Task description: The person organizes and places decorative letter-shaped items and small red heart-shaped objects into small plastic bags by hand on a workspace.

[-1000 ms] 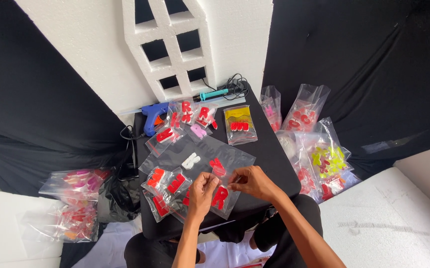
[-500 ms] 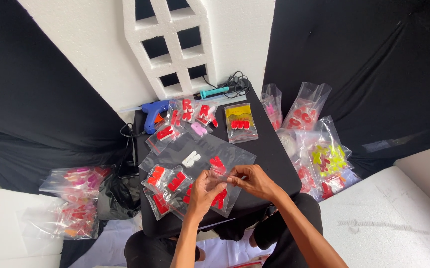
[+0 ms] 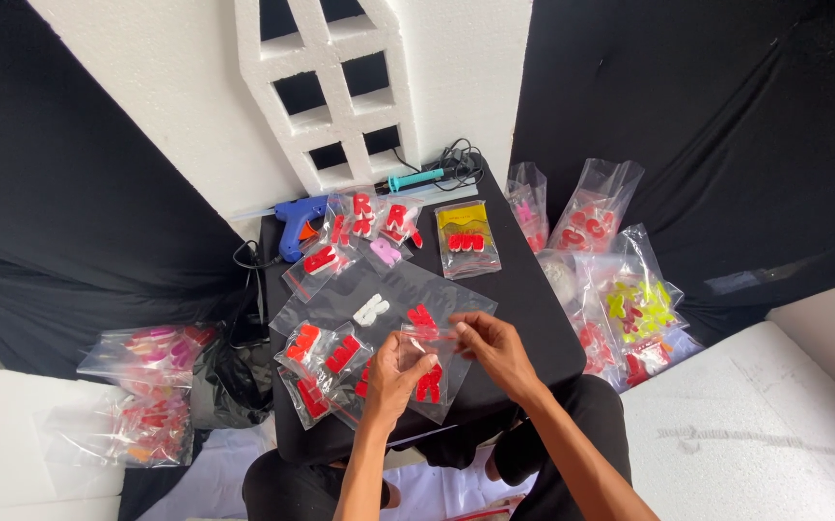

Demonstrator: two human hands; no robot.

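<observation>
A small clear bag (image 3: 434, 365) with red pieces inside is pinched at its top edge by both hands, the left hand (image 3: 393, 371) at 9 o'clock of it, the right hand (image 3: 494, 347) at 3 o'clock, fingers closed on the plastic. It is held over the black table (image 3: 523, 299). More bags (image 3: 326, 362) lie at 9 o'clock, a blue glue gun (image 3: 294, 220) at 11 o'clock

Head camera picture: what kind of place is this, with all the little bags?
Probably a home craft corner. A blue glue gun lies on a small black table, a cut white foam lattice stands behind, and both hands, left hand and right hand, hold a clear bag of red foam letters.
</observation>
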